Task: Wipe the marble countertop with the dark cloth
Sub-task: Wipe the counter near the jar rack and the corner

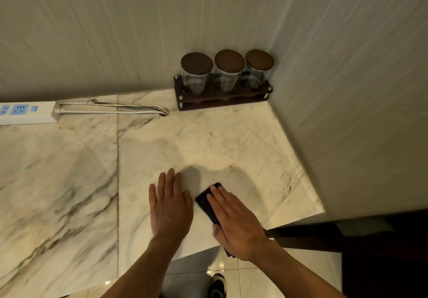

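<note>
Head view is looking down on a marble countertop that is running into a corner between two pale, streaked walls. The right hand is lying palm down on a folded dark cloth, its fingers stretched flat and held close together, pressing the cloth onto the stone rather than gripping it; the thumb is tucking against the cloth's near edge. The cloth is sitting near the front edge of the countertop, its far corner sticking out beyond the fingertips and a small bit showing below the wrist, past the counter's edge. The left hand is resting flat on the bare marble just beside the cloth, not touching it, with the fingers straight and only slightly spread. Both forearms are coming up from the bottom of the frame. In the far corner, a dark wooden rack is holding three clear glass jars with dark round lids, standing upright in a row against the wall. At the left edge, a white power strip is lying on the counter, its white cable trailing toward the back wall. Below the counter's edge, glossy floor tiles and the toe of a shoe are showing.
</note>
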Tool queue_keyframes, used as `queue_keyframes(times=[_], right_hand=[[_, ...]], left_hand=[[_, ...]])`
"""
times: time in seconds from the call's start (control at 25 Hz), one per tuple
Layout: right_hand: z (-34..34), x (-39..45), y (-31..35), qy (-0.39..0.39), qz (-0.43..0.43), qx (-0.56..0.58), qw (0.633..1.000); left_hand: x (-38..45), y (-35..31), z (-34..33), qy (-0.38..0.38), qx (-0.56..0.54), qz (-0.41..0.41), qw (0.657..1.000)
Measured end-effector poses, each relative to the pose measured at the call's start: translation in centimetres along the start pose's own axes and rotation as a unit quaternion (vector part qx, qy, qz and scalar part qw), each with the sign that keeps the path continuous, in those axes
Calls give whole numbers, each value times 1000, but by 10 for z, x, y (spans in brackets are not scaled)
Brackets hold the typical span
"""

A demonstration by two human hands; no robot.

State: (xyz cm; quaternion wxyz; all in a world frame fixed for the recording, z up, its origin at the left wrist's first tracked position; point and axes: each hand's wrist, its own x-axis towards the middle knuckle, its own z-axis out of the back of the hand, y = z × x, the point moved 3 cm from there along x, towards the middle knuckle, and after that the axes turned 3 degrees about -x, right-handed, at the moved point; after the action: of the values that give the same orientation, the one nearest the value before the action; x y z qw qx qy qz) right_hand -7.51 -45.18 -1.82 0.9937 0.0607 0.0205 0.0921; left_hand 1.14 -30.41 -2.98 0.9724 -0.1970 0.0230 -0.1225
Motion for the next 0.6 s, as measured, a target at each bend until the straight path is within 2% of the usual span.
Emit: queue_keyframes(times=[0.36, 0.6], right_hand=[[5, 31, -25, 44, 94, -3, 995], [6, 75, -45, 43, 100, -13, 994]], left_hand=[[2, -1, -4, 7, 31, 13, 999], [4, -1, -7, 3, 48, 11, 999]])
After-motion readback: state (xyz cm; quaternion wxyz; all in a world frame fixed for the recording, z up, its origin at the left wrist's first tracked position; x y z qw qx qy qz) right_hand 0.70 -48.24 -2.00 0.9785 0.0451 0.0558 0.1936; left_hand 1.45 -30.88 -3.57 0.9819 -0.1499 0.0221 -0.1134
